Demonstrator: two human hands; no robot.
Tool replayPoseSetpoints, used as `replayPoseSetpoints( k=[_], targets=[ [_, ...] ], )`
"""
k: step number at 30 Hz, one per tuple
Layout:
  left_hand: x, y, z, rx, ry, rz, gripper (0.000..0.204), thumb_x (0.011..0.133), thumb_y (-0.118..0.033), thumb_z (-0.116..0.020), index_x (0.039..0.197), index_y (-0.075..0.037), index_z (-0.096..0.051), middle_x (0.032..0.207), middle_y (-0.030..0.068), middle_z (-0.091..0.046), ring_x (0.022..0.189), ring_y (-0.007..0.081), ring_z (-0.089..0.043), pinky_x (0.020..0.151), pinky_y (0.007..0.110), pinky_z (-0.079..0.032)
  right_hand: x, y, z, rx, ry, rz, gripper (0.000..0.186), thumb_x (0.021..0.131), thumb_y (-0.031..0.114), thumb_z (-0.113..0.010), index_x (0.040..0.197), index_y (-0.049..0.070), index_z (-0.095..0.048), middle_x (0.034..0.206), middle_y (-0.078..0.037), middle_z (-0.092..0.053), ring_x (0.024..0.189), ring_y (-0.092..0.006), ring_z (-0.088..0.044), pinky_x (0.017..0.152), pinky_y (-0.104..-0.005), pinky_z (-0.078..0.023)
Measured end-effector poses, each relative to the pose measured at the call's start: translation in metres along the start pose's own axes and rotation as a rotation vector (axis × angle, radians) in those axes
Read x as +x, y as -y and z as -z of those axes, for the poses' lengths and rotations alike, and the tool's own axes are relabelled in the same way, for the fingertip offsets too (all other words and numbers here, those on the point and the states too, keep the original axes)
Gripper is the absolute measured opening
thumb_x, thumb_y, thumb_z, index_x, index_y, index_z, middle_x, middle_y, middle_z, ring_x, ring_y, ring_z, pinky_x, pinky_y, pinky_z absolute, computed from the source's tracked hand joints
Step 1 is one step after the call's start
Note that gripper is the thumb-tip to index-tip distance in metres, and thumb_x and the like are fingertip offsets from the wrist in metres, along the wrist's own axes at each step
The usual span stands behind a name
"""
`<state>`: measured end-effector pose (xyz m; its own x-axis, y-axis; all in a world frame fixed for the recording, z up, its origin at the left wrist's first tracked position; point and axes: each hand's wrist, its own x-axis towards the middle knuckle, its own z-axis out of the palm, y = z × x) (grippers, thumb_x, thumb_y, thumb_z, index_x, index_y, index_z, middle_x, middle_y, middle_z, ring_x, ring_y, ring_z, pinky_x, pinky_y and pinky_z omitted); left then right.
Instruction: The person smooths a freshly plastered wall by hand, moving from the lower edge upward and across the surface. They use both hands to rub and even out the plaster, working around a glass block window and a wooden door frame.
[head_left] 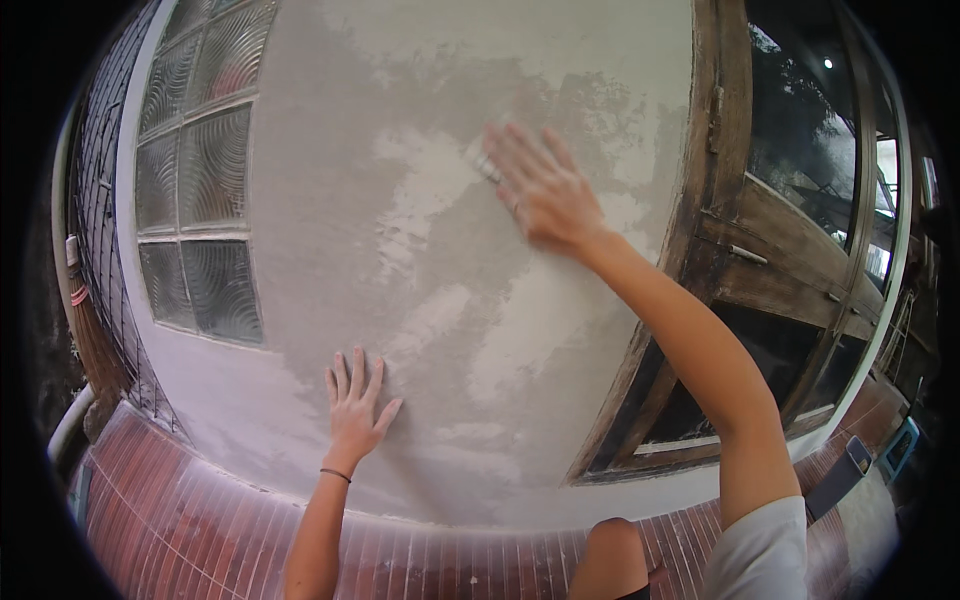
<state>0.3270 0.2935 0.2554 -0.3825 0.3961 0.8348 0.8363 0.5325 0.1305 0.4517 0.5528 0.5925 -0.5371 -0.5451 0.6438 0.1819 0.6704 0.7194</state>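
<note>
My left hand [354, 408] rests flat against the lower part of a grey, patchily plastered wall [330, 200], its fingers spread and holding nothing. A dark band circles that wrist. Higher up and to the right, my right hand [545, 190] presses on the wall, somewhat smeared by motion. Beneath its fingers the edge of a small pale flat pad [484, 162] shows; most of it is hidden, so its exact kind is unclear. Whitish filler patches [530, 320] lie around and below this hand. Both hands look dusty.
Left of the wall's plastered area is a glass-block window [215, 170]. A broom [90, 330] leans at the far left. On the right stands a worn wooden door [735, 240] with glass panes and a handle. Reddish tiles [400, 560] cover the floor, and my knee [612, 555] shows below.
</note>
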Motion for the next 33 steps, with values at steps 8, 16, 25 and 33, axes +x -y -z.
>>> replayPoseSetpoints(
  k=[8, 16, 25, 33],
  targets=[
    [-0.002, 0.003, -0.005, 0.057, 0.097, 0.007, 0.073, 0.090, -0.041, -0.060, 0.150, -0.009, -0.033, 0.160, 0.0181, -0.011, 0.146, 0.0440, -0.003, 0.116, 0.058, -0.003, 0.044, 0.002, -0.013, -0.101, -0.346, -0.583, 0.054, 0.103, 0.033, -0.027, 0.154, 0.014, -0.020, 0.160, 0.000, -0.018, 0.148, -0.0178, -0.016, 0.121, -0.0436, -0.009],
    [-0.003, 0.008, -0.002, 0.009, 0.137, 0.004, 0.064, 0.097, -0.047, -0.047, 0.151, -0.017, -0.032, 0.161, 0.0145, -0.012, 0.147, 0.0425, -0.003, 0.116, 0.058, -0.002, 0.055, 0.009, -0.008, -0.192, -0.256, -0.423, 0.054, 0.103, 0.033, -0.027, 0.153, 0.015, -0.025, 0.160, -0.002, -0.022, 0.148, -0.0208, -0.018, 0.120, -0.0443, -0.011],
    [-0.005, 0.011, -0.004, 0.012, 0.161, -0.019, 0.066, 0.097, -0.046, -0.047, 0.151, -0.011, -0.031, 0.161, 0.0183, -0.008, 0.147, 0.0439, 0.002, 0.115, 0.059, 0.001, 0.058, 0.049, -0.005, -0.064, -0.126, -0.196, 0.055, 0.101, 0.032, -0.031, 0.151, 0.009, -0.028, 0.159, -0.006, -0.023, 0.148, -0.0246, -0.016, 0.120, -0.0457, -0.009],
    [-0.006, 0.013, -0.017, 0.036, 0.168, 0.010, 0.067, 0.097, -0.050, -0.045, 0.152, -0.016, -0.030, 0.161, 0.0162, -0.008, 0.146, 0.0450, 0.002, 0.113, 0.063, 0.000, 0.065, 0.052, -0.025, 0.071, -0.199, -0.144, 0.054, 0.103, 0.033, -0.030, 0.151, 0.008, -0.028, 0.159, -0.007, -0.023, 0.146, -0.0223, -0.021, 0.119, -0.0476, -0.011]
  ],
)
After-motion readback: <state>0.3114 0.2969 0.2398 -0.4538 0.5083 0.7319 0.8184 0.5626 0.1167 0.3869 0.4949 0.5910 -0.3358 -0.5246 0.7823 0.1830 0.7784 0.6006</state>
